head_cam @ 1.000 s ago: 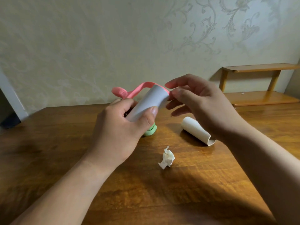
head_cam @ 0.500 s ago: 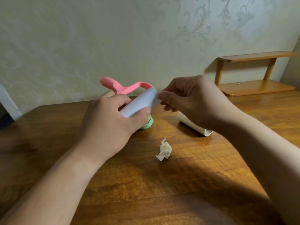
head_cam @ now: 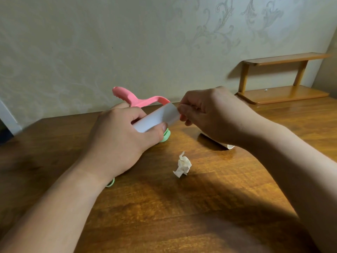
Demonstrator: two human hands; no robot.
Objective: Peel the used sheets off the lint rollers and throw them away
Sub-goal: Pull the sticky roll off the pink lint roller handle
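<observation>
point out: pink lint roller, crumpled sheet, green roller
pink lint roller (head_cam: 155,118): head view, on the white paper roll between the hands.
crumpled sheet (head_cam: 182,164): head view, on the middle of the wad on the table.
green roller (head_cam: 166,136): head view, on the green bit showing past the left thumb.

table (head_cam: 164,216): brown wood
crumpled sheet (head_cam: 182,165): on table, centre
white roll (head_cam: 228,146): right of sheet
green roller (head_cam: 165,136): behind sheet
</observation>
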